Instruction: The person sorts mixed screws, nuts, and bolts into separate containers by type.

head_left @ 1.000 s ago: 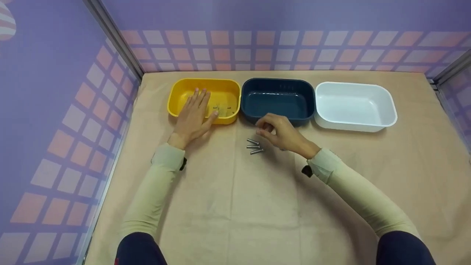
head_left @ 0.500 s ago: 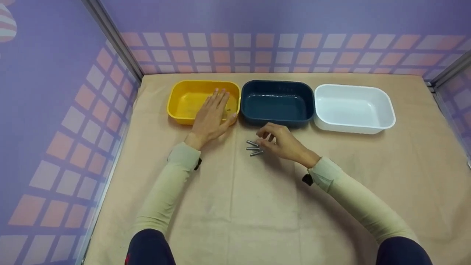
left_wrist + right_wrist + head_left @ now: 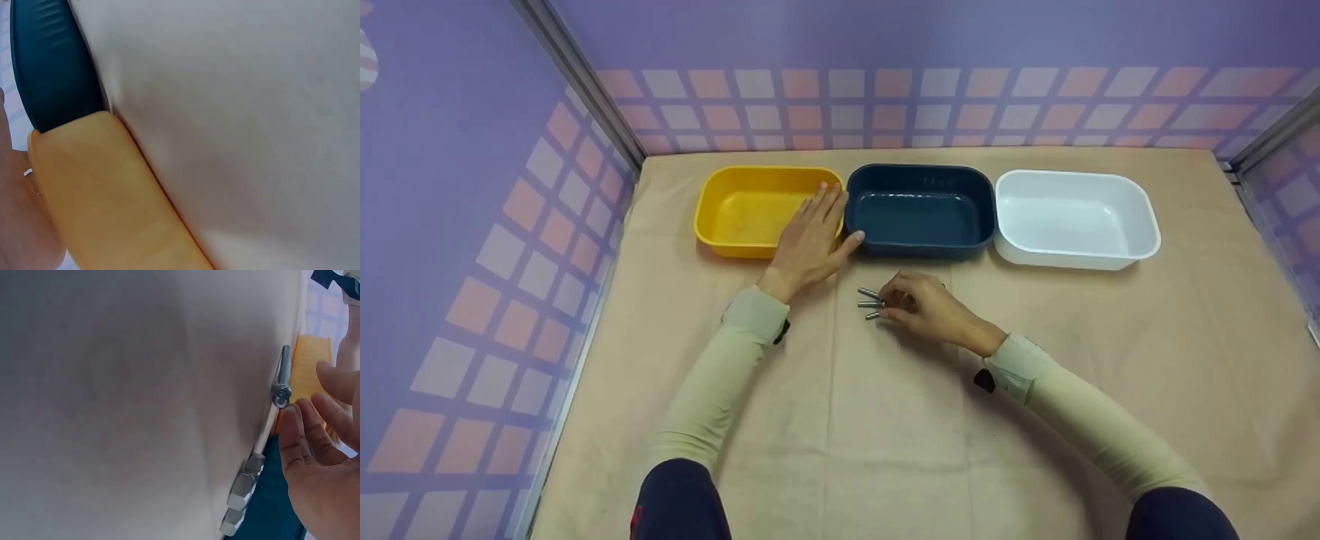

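Note:
Three silvery bolts [image 3: 870, 304] lie fanned out on the cloth, their heads partly hidden by my right hand [image 3: 924, 306]. In the right wrist view its bent fingertips [image 3: 290, 417] are at the head end of the bolts [image 3: 282, 382]; thumb and fingers are apart, and contact is hard to tell. Several hex nuts [image 3: 243, 486] lie beside that hand. My left hand [image 3: 808, 244] spreads straight fingers over the right end of the yellow box [image 3: 735, 249], its thumb reaching toward the dark blue box [image 3: 922, 251]. Nothing shows in its grasp.
To the right of the dark blue box stands a white box [image 3: 1076, 259]; the boxes form one row at the back. A beige cloth [image 3: 900, 435] covers the table. Patterned purple panels [image 3: 915, 45] rise behind and at the sides.
My left hand has shifted right across the yellow box to its right end, covering the small dark bits seen inside earlier. My right hand has come down toward me onto the bolts' heads.

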Demonstrator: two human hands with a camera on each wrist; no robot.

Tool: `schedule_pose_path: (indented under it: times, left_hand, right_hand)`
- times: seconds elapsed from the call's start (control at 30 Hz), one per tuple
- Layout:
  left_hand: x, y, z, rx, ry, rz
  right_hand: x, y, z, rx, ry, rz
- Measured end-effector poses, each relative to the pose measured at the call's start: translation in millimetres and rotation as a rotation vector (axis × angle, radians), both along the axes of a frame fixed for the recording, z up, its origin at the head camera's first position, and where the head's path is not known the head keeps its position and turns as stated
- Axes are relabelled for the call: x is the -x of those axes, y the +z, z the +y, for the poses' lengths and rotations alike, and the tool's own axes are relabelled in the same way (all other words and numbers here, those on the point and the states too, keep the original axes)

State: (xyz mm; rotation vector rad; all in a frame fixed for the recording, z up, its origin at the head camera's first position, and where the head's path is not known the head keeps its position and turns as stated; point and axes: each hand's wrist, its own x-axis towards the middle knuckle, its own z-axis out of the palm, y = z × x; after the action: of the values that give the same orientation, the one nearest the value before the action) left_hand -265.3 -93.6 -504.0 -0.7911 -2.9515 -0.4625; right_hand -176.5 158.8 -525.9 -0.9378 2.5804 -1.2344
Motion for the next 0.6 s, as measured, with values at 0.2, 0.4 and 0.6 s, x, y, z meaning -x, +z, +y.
schedule_pose_path:
  times: [0.2,0.4,0.6]
  left_hand:
    - [3.8,-3.4,9,0.026,0.013,0.002]
    - [4.4,-4.1,16,0.072,0.026,0.002]
    - [4.4,-3.9,19,0.091,0.029,-0.013]
  right_hand:
    - [-1.2,-2.0,1,-0.029,-0.015,-0.028]
    - [-1.1,-2.3,1,-0.063,0.012,-0.032]
    - [-3.0,-4.7,1,-0.112,0.009,-0.003]
